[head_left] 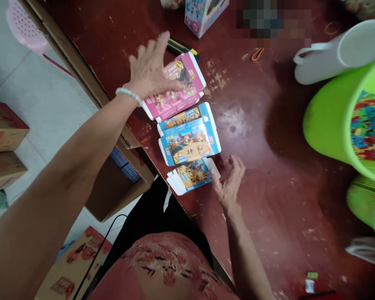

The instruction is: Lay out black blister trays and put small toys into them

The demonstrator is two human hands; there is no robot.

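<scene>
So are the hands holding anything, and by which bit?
Nothing looks gripped: the left hand lies spread over the pink box; the right hand, open, perhaps touches the white flap of the nearest box.

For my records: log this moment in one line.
left hand: over pink carton; right hand: at small carton; large blue carton: between them

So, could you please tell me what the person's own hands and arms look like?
The left hand and right hand are both bare, with no gloves. A pale beaded bracelet circles the left wrist; none shows on the right. No sleeve shows on the visible part of either arm.
</scene>
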